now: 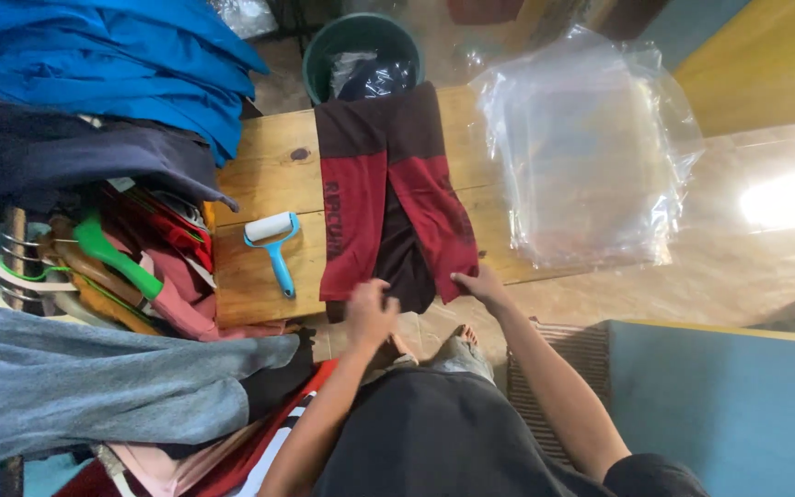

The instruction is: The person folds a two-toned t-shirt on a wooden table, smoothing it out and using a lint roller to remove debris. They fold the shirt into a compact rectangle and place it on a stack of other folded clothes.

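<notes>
- Left hand [372, 311] is curled shut on the near hem of the shirt [386, 198].
- Right hand [482, 283] pinches the hem's other corner.
- The red-and-black shirt lies folded on the wooden table [264, 156].
- Lint roller [273, 244] lies just left; clear bags [591, 147] right.
- Bucket [361, 51] stands beyond.

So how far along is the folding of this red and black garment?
Partly done: the red and black garment lies flat on the wooden table, both red side panels already turned inward. In hand: the left hand and right hand hold its near hem. Left: folding lengthwise; the clear plastic bags lie unused alongside.
</notes>
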